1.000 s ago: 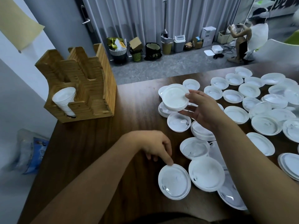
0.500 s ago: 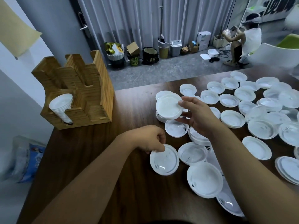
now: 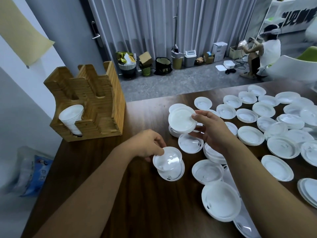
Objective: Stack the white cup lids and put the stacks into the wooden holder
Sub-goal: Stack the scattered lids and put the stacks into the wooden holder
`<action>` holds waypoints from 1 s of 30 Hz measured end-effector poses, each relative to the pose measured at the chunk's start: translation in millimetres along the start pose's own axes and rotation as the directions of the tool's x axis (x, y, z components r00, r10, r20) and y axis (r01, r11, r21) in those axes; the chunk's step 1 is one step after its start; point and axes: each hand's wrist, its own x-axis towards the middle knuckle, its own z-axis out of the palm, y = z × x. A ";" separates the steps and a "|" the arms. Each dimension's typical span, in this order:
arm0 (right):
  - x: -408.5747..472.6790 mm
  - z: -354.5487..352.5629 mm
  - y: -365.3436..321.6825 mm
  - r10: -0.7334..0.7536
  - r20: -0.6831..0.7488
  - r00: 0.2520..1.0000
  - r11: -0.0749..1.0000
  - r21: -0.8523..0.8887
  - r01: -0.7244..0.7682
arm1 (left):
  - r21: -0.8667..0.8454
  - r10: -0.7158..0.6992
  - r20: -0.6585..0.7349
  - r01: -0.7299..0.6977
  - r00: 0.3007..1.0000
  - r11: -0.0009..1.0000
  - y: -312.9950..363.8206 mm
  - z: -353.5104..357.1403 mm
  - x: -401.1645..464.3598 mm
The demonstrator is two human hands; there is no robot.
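Observation:
Several white cup lids (image 3: 250,135) lie spread over the dark wooden table (image 3: 137,203), mostly on its right half. My right hand (image 3: 211,131) grips a small stack of lids (image 3: 181,120) held above the table. My left hand (image 3: 147,145) pinches one lid (image 3: 167,158) by its rim, lifted slightly over another lid (image 3: 173,174) that lies on the table. The wooden holder (image 3: 89,102) stands at the table's far left corner, and a stack of lids (image 3: 72,117) sits in its front left slot.
The table's left edge drops to the floor, where a plastic bag (image 3: 32,170) lies. Bins and boxes (image 3: 164,64) line the curtain behind. A person (image 3: 264,50) crouches at the far right beside a white chair (image 3: 291,69).
My left hand has picked a lid off the table and raised it toward my right hand. My right hand keeps holding its stack in nearly the same place.

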 end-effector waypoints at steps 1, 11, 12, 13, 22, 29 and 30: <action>0.0 -1.0 0.0 -0.001 -0.003 1.000 1.000 0.000 0.001 | -0.004 0.009 -0.020 -0.009 1.000 1.000 -0.4 -2.9 -0.3; -3.2 3.5 -1.4 -0.010 0.017 1.000 1.000 0.006 0.010 | -0.582 0.015 -0.223 -0.145 0.975 0.800 8.1 -43.7 5.0; -3.6 4.9 -1.4 -0.009 0.020 1.000 1.000 0.006 0.008 | -0.597 0.017 -0.224 -0.151 0.974 0.788 9.5 -44.7 8.3; -4.0 6.1 -1.3 -0.007 0.022 1.000 1.000 0.008 0.007 | -0.612 0.016 -0.219 -0.150 0.976 0.776 10.9 -45.2 11.3; -6.9 10.2 3.9 0.019 0.062 0.998 1.000 -0.016 -0.018 | -0.511 -0.094 -0.262 -0.055 0.960 0.858 25.7 -38.2 27.4; -6.7 8.2 5.2 -0.007 0.101 0.995 1.000 0.004 0.007 | -0.445 0.087 -0.332 -0.237 0.939 0.864 38.0 -34.0 23.6; -5.8 8.0 5.2 -0.010 0.100 0.995 1.000 0.017 0.008 | -0.388 0.107 -0.366 -0.256 0.924 0.885 39.1 -32.0 23.3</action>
